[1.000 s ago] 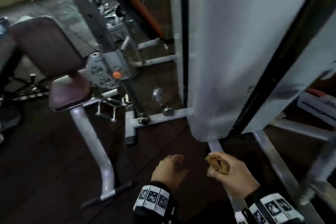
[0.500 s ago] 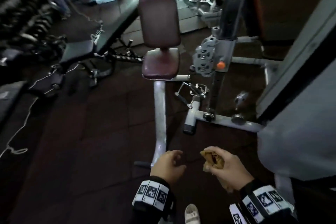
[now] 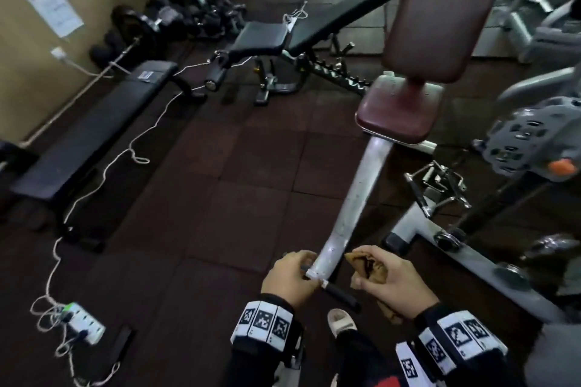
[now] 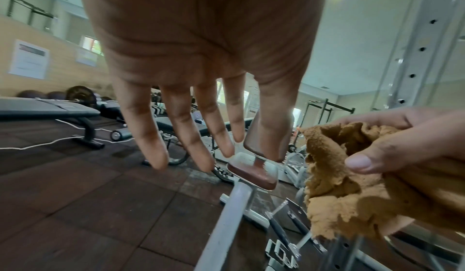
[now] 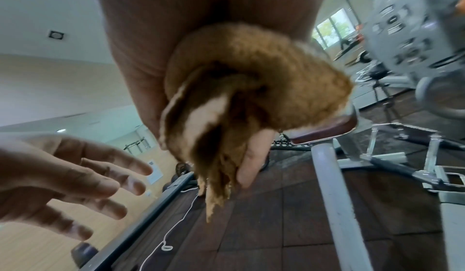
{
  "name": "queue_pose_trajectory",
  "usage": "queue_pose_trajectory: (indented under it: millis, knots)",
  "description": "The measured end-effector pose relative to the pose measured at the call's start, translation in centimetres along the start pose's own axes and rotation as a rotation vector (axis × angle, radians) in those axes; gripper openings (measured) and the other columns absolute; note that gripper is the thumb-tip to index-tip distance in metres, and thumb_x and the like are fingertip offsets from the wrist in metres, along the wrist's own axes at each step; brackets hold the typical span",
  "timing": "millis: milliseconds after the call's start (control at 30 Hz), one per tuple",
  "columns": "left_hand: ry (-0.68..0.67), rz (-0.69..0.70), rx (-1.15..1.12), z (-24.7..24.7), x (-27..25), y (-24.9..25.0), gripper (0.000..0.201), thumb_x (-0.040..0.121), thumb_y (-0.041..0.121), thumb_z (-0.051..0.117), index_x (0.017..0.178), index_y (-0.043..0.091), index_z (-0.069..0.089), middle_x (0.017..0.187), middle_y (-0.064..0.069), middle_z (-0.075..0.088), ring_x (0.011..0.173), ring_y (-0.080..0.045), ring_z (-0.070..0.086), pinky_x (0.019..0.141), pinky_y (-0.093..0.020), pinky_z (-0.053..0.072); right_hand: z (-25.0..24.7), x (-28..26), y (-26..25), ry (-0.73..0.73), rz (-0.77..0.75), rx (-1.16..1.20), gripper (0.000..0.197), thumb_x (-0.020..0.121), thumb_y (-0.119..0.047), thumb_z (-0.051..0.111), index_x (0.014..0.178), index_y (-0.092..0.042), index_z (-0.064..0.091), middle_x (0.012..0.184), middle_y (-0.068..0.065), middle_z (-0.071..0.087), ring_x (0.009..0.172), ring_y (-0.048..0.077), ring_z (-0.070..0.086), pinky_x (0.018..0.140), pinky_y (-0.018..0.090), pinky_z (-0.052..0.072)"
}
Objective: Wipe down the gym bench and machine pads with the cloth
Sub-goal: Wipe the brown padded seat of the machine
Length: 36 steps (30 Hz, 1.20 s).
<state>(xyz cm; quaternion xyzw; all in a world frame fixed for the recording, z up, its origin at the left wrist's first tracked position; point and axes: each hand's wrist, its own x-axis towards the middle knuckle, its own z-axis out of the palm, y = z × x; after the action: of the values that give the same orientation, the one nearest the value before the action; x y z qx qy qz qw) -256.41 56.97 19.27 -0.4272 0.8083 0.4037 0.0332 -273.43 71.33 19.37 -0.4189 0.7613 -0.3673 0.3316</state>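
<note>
No wiping contact was visible. The right hand gripped the bunched tan cloth in mid-air, near the frame foot and well short of the maroon seat pad and backrest. The left hand hung empty, fingers spread. All pads apparently remained to be wiped.

Head view: high, tilted down toward 12 o'clock. Wrist views: low, close behind the fingers, both sharing the maroon seat.
</note>
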Motion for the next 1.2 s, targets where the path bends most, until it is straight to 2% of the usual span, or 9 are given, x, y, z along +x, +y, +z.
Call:
queue_pose_trajectory:
  millis: [100, 267, 333, 433, 600, 800, 1033, 1200]
  knots:
    - [0.043, -0.05, -0.016, -1.5, 2.4, -0.5, 0.047, 0.076, 0.029, 0.072, 0.121, 0.031, 0.059, 0.114, 0.01, 0.062, 0.098, -0.011, 0.062, 0.089, -0.033, 0.051, 0.1, 4.7, -0.6, -0.079, -0.047, -0.025, 0.051, 0.066, -0.015, 0.081, 0.1, -0.048, 0.059, 0.096, -0.017, 0.067, 0.093, -0.006, 0.061, 0.084, 0.01, 0.045]
    - [0.116, -0.126, -0.07, -4.0, 6.7, -1.1, 0.047, 0.077, 0.031, 0.072, 0.122, 0.034, 0.058, 0.113, 0.014, 0.061, 0.095, -0.005, 0.062, 0.089, -0.03, 0.05, -0.3, 13.3, -1.8, -0.198, -0.132, -0.065, 0.053, 0.069, -0.017, 0.08, 0.096, -0.055, 0.056, 0.098, -0.012, 0.066, 0.093, -0.004, 0.06, 0.085, 0.014, 0.047]
    - [0.167, -0.166, -0.099, -5.1, 8.2, -1.4, 0.046, 0.077, 0.031, 0.072, 0.121, 0.034, 0.059, 0.111, 0.015, 0.061, 0.093, -0.004, 0.062, 0.089, -0.03, 0.05, -0.4, 16.5, -2.7, -0.256, -0.169, -0.082, 0.05, 0.071, -0.016, 0.079, 0.101, -0.049, 0.056, 0.101, -0.011, 0.065, 0.096, -0.001, 0.06, 0.088, 0.021, 0.048]
    - [0.22, -0.211, -0.126, -7.0, 10.1, -2.2, 0.044, 0.077, 0.03, 0.073, 0.119, 0.033, 0.06, 0.11, 0.014, 0.062, 0.092, -0.005, 0.062, 0.088, -0.03, 0.05, 0.0, 20.5, -4.2, -0.335, -0.2, -0.117, 0.046, 0.072, -0.013, 0.077, 0.11, -0.032, 0.06, 0.104, -0.005, 0.063, 0.1, 0.006, 0.059, 0.092, 0.029, 0.048]
    - [0.263, -0.247, -0.163, -10.5, 13.0, -4.2, 0.044, 0.076, 0.03, 0.074, 0.118, 0.032, 0.061, 0.107, 0.014, 0.063, 0.089, -0.006, 0.062, 0.086, -0.029, 0.05, 1.9, 25.3, -6.6, -0.363, -0.207, -0.137, 0.045, 0.071, -0.013, 0.078, 0.111, -0.028, 0.061, 0.101, -0.005, 0.065, 0.097, 0.007, 0.061, 0.091, 0.028, 0.048]
    - [0.243, -0.245, -0.127, -17.3, 18.1, -8.7, 0.043, 0.077, 0.033, 0.072, 0.118, 0.036, 0.06, 0.106, 0.017, 0.062, 0.091, -0.003, 0.061, 0.086, -0.028, 0.05, 6.4, 32.3, -9.8, -0.297, -0.274, -0.106, 0.047, 0.069, -0.013, 0.079, 0.104, -0.037, 0.06, 0.099, -0.016, 0.066, 0.095, -0.002, 0.061, 0.087, 0.015, 0.045]
    - [0.16, -0.156, -0.051, -27.4, 24.7, -14.6, 0.042, 0.078, 0.034, 0.071, 0.119, 0.035, 0.059, 0.107, 0.017, 0.062, 0.092, -0.002, 0.06, 0.087, -0.028, 0.05, 12.5, 40.6, -14.2, -0.188, -0.172, -0.102, 0.049, 0.069, -0.015, 0.078, 0.103, -0.043, 0.059, 0.097, -0.017, 0.066, 0.093, -0.004, 0.061, 0.085, 0.015, 0.046]
    - [0.091, -0.116, -0.007, -32.0, 29.0, -17.0, 0.042, 0.079, 0.033, 0.071, 0.12, 0.034, 0.058, 0.11, 0.015, 0.062, 0.095, -0.004, 0.061, 0.089, -0.03, 0.049, 14.4, 44.8, -16.8, -0.125, -0.135, -0.095, 0.052, 0.067, -0.012, 0.078, 0.101, -0.045, 0.057, 0.096, -0.016, 0.066, 0.09, -0.005, 0.061, 0.081, 0.004, 0.041]
